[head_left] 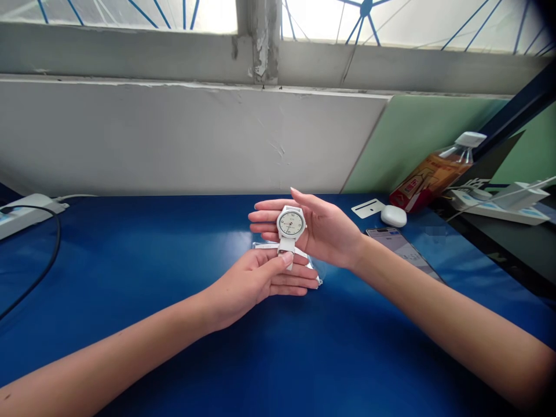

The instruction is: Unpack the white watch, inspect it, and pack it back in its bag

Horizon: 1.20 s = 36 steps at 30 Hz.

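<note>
A white wristwatch point(291, 223) with a pale round dial faces up at the middle of the view. The thumb of my left hand point(256, 278) presses the watch's white strap against the fingers, which stretch out to the right. Behind the watch, my right hand point(328, 229) lies palm up with its fingers extended to the left, and the watch head rests against them. Under and behind my left hand, partly covered, is a clear plastic bag point(263, 245) with a white strip along its edge.
On the right of the blue table point(130, 260) are a phone point(403, 249), a white earbud case point(393, 216), a white card point(368, 208), a tilted drink bottle point(434, 174) and a power strip point(499, 205). Another power strip point(30, 214) with a black cable point(54, 255) lies left.
</note>
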Motion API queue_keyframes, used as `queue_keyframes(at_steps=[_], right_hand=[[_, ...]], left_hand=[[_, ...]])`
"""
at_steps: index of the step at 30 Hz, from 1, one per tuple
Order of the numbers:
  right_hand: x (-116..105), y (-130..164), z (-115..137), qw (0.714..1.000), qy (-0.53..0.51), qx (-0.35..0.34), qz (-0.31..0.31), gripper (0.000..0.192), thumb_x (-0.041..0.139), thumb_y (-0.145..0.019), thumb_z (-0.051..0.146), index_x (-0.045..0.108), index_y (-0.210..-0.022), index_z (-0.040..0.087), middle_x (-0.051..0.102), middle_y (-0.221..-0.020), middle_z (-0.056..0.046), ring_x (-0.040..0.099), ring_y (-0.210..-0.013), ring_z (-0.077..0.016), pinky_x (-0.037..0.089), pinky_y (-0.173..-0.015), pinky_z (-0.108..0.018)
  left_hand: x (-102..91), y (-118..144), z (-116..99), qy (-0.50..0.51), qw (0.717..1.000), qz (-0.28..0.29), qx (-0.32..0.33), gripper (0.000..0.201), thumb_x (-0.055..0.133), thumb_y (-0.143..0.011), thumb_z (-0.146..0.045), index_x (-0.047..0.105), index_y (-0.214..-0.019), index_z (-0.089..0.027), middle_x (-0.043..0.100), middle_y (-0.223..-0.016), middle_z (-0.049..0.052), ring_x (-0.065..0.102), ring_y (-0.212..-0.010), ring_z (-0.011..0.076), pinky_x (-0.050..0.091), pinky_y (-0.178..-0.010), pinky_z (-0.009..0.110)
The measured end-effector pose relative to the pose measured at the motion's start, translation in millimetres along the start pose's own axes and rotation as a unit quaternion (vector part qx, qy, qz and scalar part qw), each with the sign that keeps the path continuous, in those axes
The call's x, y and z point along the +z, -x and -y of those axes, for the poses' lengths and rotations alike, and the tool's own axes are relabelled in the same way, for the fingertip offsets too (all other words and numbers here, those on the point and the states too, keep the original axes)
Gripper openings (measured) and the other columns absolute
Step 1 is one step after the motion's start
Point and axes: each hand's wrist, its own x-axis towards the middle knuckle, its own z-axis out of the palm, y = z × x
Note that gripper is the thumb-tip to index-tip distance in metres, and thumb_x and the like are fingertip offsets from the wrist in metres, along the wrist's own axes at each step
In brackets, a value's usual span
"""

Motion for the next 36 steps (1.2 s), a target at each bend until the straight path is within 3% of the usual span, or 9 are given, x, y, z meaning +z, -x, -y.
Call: queue_keyframes(at_steps=[5, 8, 10, 14, 17, 20, 24, 28, 36], right_hand=[[1.6, 6.1, 5.2, 0.978, 0.17, -0.119, -0.034, 0.031, 0.048, -0.095, 0.035, 0.071, -0.106, 0.017, 0.073, -0.108, -0.01, 0.066, -0.105, -0.0223, 0.049, -0.093, -0.035], [4.6, 19.3, 9.7, 0.93, 0.297, -0.2, -0.076, 0.028, 0.051, -0.094, 0.035, 0.072, -0.104, 0.019, 0.073, -0.108, -0.008, 0.064, -0.108, -0.0227, 0.049, -0.091, -0.034], [5.0, 32.8, 8.7, 0.891, 0.374, -0.23, -0.117, 0.028, 0.052, -0.094, 0.035, 0.073, -0.102, 0.02, 0.073, -0.109, -0.007, 0.065, -0.106, -0.0219, 0.048, -0.091, -0.033], [-1.4, 61.8, -8.0, 0.831, 0.461, -0.233, -0.205, 0.023, 0.06, -0.09, 0.035, 0.073, -0.103, 0.021, 0.074, -0.102, -0.005, 0.067, -0.095, -0.0206, 0.052, -0.083, -0.032], [-9.9, 74.4, -27.1, 0.86, 0.418, -0.196, -0.218, 0.024, 0.063, -0.087, 0.036, 0.072, -0.104, 0.021, 0.075, -0.083, -0.004, 0.068, -0.068, -0.0177, 0.055, -0.061, -0.03], [-16.5, 77.6, -40.5, 0.887, 0.36, -0.183, -0.226, 0.025, 0.068, -0.083, 0.036, 0.073, -0.102, 0.021, 0.075, -0.084, -0.004, 0.069, -0.073, -0.0191, 0.056, -0.064, -0.03], [-19.3, 78.6, -44.8, 0.898, 0.328, -0.193, -0.22, 0.034, 0.072, -0.08, 0.033, 0.068, -0.112, 0.024, 0.073, -0.104, -0.006, 0.07, -0.088, -0.022, 0.058, -0.071, -0.033], [-20.0, 81.9, -45.7, 0.877, 0.385, -0.213, -0.194, 0.012, 0.07, -0.081, 0.029, 0.075, -0.091, 0.023, 0.072, -0.106, -0.006, 0.067, -0.1, -0.0229, 0.056, -0.082, -0.035], [-40.3, 85.1, -38.7, 0.789, 0.497, -0.249, -0.264, 0.008, 0.065, -0.083, 0.022, 0.071, -0.088, 0.022, 0.071, -0.107, -0.007, 0.066, -0.101, -0.0233, 0.054, -0.082, -0.035]], left_hand=[[-2.3, 1.2, -7.9, -0.044, 0.998, -0.035, 0.03, 0.034, 0.052, -0.096, -0.036, 0.064, -0.112, -0.009, 0.071, -0.108, 0.017, 0.067, -0.104, 0.0288, 0.049, -0.095, 0.042], [-7.5, 5.5, -12.6, -0.229, 0.963, -0.078, 0.122, 0.035, 0.051, -0.096, -0.04, 0.065, -0.115, -0.014, 0.072, -0.106, 0.011, 0.067, -0.101, 0.0268, 0.049, -0.09, 0.036], [-13.4, 8.9, -14.0, -0.404, 0.884, -0.121, 0.203, 0.03, 0.052, -0.095, -0.036, 0.067, -0.114, -0.018, 0.073, -0.098, 0.006, 0.068, -0.092, 0.0245, 0.049, -0.085, 0.031], [-25.7, 9.4, -8.2, -0.61, 0.718, -0.099, 0.32, 0.03, 0.047, -0.096, -0.023, 0.06, -0.123, -0.019, 0.069, -0.114, 0.009, 0.066, -0.102, 0.0252, 0.05, -0.087, 0.031], [-29.7, 4.2, 1.7, -0.688, 0.597, -0.088, 0.403, 0.027, 0.044, -0.096, -0.018, 0.06, -0.115, -0.009, 0.068, -0.114, 0.018, 0.066, -0.105, 0.0303, 0.053, -0.089, 0.041], [-27.7, 0.1, 9.6, -0.715, 0.546, -0.064, 0.431, 0.022, 0.045, -0.096, -0.016, 0.058, -0.111, -0.007, 0.069, -0.11, 0.018, 0.067, -0.103, 0.0284, 0.055, -0.088, 0.041], [-22.1, -1.3, 13.5, -0.728, 0.518, -0.057, 0.444, 0.022, 0.044, -0.092, -0.009, 0.056, -0.111, -0.007, 0.069, -0.108, 0.016, 0.067, -0.102, 0.0276, 0.056, -0.089, 0.04], [-22.3, -2.2, 16.4, -0.732, 0.517, -0.049, 0.44, 0.024, 0.046, -0.092, -0.008, 0.056, -0.113, -0.007, 0.069, -0.109, 0.016, 0.065, -0.105, 0.0272, 0.054, -0.091, 0.04], [-38.0, -5.7, 22.4, -0.733, 0.617, -0.082, 0.273, 0.066, 0.061, -0.088, -0.046, 0.039, -0.14, -0.011, 0.053, -0.136, 0.017, 0.048, -0.127, 0.0329, 0.045, -0.102, 0.048]])
